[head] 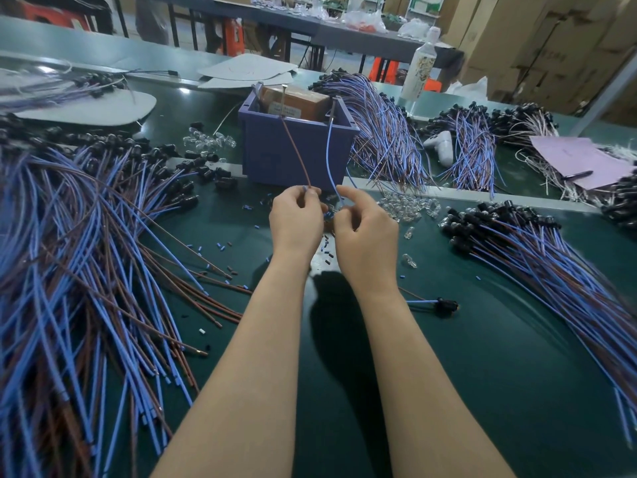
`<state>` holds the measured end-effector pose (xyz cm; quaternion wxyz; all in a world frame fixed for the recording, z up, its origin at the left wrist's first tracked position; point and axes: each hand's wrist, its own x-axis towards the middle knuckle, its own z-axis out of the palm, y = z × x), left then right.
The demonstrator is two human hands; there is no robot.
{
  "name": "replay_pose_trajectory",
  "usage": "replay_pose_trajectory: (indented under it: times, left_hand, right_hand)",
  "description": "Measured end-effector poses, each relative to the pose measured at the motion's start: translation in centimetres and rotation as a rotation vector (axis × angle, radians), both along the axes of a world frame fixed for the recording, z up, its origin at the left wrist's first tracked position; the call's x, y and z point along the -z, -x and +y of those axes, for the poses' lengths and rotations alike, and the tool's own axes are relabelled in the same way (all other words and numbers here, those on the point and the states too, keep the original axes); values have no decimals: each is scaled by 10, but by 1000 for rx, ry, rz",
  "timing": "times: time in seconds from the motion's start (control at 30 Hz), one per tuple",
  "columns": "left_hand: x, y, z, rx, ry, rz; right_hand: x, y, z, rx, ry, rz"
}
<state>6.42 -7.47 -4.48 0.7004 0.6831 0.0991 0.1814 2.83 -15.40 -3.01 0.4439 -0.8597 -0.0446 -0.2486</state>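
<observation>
My left hand (296,219) pinches the lower end of a brown wire (297,150) that rises toward the purple bin (296,150). My right hand (365,232) pinches the lower end of a blue wire (329,157), which curves up to the bin's rim. Both hands are held close together above the dark green table (482,339), in front of the bin. What sits between the fingertips is hidden. Small cut bits of blue and brown insulation (224,246) lie scattered under the hands.
A big heap of loose blue and brown wires (86,288) fills the left. Finished wires with black sockets (537,250) lie right and behind the bin. Clear bulbs (410,207) sit right of the hands. One socketed wire pair (444,305) lies near my right forearm. A bottle (420,69) stands behind.
</observation>
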Motion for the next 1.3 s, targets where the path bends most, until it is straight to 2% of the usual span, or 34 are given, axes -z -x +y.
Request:
replay_pose_trajectory:
  times: [0.87,1.0,1.1,1.23,1.3]
  left_hand:
    - [-2,1,0,50,6,38]
    - [-11,8,-1,129,27,32]
    - [-26,16,-3,211,-31,-29]
    - [-65,33,-14,255,-223,-272]
    - [-90,43,-29,335,-289,-382]
  right_hand:
    - [1,-1,-1,5,22,-11]
    - [-4,4,-1,5,14,20]
    - [-18,8,-7,-63,40,112]
    - [-52,16,-37,-215,247,285]
    - [-68,22,-57,-203,294,292]
